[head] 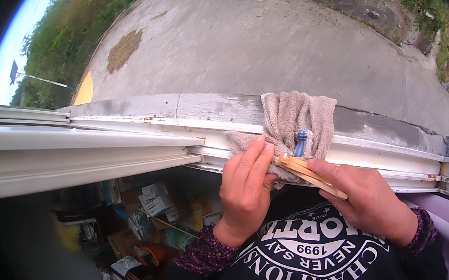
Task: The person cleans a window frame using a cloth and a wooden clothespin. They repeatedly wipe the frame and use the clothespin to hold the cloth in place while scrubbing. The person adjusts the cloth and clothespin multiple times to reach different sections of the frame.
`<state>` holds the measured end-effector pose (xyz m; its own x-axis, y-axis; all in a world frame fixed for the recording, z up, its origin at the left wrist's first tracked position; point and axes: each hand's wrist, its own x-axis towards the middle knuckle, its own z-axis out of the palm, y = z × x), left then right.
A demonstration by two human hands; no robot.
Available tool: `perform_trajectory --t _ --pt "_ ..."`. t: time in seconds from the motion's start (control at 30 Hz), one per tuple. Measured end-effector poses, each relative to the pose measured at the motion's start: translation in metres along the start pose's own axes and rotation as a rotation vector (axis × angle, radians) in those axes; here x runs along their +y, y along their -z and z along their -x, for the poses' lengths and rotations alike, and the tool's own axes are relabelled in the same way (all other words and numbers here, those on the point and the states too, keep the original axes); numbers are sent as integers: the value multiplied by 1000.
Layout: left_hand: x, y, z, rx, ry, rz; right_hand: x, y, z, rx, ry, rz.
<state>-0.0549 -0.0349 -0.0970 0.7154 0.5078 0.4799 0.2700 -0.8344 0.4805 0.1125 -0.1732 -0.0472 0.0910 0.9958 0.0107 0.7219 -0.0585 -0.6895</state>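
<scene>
A beige-brown terry towel (299,111) lies in folds over the white window track (232,133), its far part hanging over the outer ledge. My left hand (246,187) grips the towel's near left part, fingers on top and thumb lower down. In my right hand (361,195) is a light wooden clip-like tool (310,178) made of two slats, pinched between thumb and fingers. The tool's far tip touches or nearly touches the towel, close to my left fingertips. A blue-and-white checked piece of cloth (301,143) shows among the folds, just beyond that tip.
White sliding window frames (86,150) reach in from the left. Outside, past the grey ledge (208,104), is a concrete yard (238,40) with a brown patch of loose material (124,50). Boxes, papers (157,200) and other clutter lie indoors at lower left.
</scene>
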Motion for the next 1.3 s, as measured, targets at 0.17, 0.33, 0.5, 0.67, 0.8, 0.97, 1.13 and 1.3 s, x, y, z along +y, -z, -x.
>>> perform_trajectory --t 0.17,0.33,0.5,0.67,0.8,0.97,1.13,1.3 --pt "-7 12 2 42 144 -231 -11 -6 -30 -73 9 106" --pt "-18 1 5 259 205 -112 -7 -13 -53 -23 69 99" --pt "-26 -20 12 501 178 -30 -8 -11 -74 -81 92 36" --pt "-14 -25 4 515 193 -168 -16 -8 -92 -164 132 33" --pt "0 -35 -6 516 194 -203 -10 -4 -107 -178 209 -55" --pt "-1 -29 -4 442 181 -270 0 12 -119 -356 288 -43" --pt "1 -28 -8 478 268 -293 0 -15 -128 -220 343 -92" --pt "-3 -30 -15 530 319 -393 -13 -25 -157 -218 349 -248"
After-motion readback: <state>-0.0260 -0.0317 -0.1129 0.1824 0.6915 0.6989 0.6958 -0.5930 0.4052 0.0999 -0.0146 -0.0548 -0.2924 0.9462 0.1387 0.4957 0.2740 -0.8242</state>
